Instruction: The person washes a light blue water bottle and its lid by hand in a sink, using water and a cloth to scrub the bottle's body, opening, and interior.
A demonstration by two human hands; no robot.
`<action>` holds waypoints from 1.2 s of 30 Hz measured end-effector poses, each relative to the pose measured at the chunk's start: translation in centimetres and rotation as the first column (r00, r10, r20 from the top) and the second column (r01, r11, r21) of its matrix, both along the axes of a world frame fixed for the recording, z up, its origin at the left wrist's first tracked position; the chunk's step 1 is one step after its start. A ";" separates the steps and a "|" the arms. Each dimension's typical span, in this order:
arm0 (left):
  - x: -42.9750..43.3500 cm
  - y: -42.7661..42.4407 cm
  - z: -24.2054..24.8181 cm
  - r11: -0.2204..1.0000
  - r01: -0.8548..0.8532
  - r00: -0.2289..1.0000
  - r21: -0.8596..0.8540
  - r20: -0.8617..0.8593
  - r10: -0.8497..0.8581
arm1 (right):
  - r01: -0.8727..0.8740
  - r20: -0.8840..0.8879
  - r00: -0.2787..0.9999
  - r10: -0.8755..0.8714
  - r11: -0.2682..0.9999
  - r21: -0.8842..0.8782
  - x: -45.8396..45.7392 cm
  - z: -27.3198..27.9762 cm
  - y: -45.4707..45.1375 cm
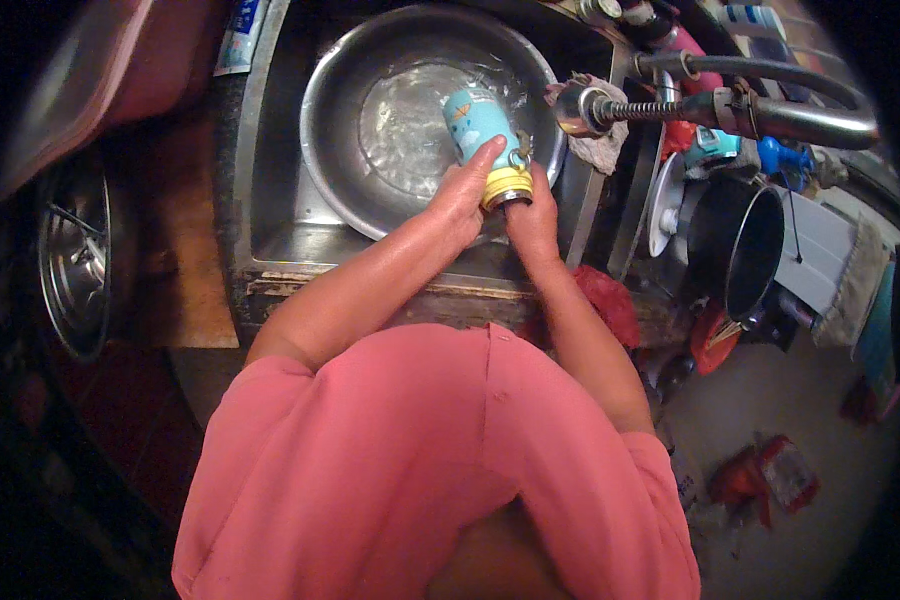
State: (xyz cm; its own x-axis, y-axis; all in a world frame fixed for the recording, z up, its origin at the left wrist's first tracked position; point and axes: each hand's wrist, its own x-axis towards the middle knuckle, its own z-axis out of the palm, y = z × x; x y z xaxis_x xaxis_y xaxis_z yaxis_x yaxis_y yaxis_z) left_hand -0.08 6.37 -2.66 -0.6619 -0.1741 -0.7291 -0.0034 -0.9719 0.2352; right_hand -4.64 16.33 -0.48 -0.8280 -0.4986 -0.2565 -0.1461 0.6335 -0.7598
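Note:
A light blue bottle (481,124) with a yellow neck ring and a metal rim lies tilted over a large metal basin (322,161), its mouth towards me. My left hand (465,187) is closed around the bottle's side, thumb on top. My right hand (532,217) is at the mouth and neck; its fingers are partly hidden, so whether they grip the neck or reach inside is unclear. Water shows in the basin, which stands in a metal sink (300,247). A small metal ring with a cord hangs by the bottle's neck.
A spring-necked metal faucet (645,111) reaches in from the right, above a crumpled cloth (600,146). A dark pot (750,251), a white lid (666,206) and a red cloth (607,300) are at the right. Left are a metal bowl (75,262) and a tube (240,41).

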 end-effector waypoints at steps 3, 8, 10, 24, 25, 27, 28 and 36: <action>0.0 -1.3 0.3 0.998 0.054 0.999 0.020 -0.011 -0.054 | -0.007 0.043 0.999 0.010 0.998 -0.057 0.4 0.5 0.5; 0.4 -5.0 -1.1 0.989 0.026 0.994 0.148 -0.105 -0.011 | -0.108 -0.045 0.993 0.112 0.990 0.085 2.2 1.4 0.3; 0.5 -5.0 -1.8 0.990 0.031 0.992 0.135 -0.122 -0.014 | -0.124 -0.041 0.991 0.129 0.986 0.111 2.1 2.0 0.1; 2.1 -3.5 -0.9 -0.095 0.648 0.481 -0.756 0.503 -0.718 | -0.586 0.088 0.722 0.686 0.539 0.606 3.5 0.4 0.1; 2.7 -3.3 -1.4 -0.126 0.567 0.559 -0.814 0.492 -0.668 | -0.590 0.079 0.717 0.692 0.543 0.598 3.5 0.0 0.3; 3.4 -3.6 -2.3 -0.214 0.516 0.646 -0.829 0.541 -0.539 | -0.590 0.050 0.715 0.697 0.563 0.578 3.5 -0.3 0.2; 3.4 -4.3 -3.0 -0.261 0.553 0.652 -0.791 0.606 -0.456 | -0.585 0.034 0.719 0.694 0.578 0.569 3.6 0.3 -0.2; 7.2 -8.6 -4.6 -0.164 0.688 0.566 -0.707 0.664 -0.488 | -0.551 -0.026 0.755 0.655 0.655 0.517 3.5 0.1 -0.4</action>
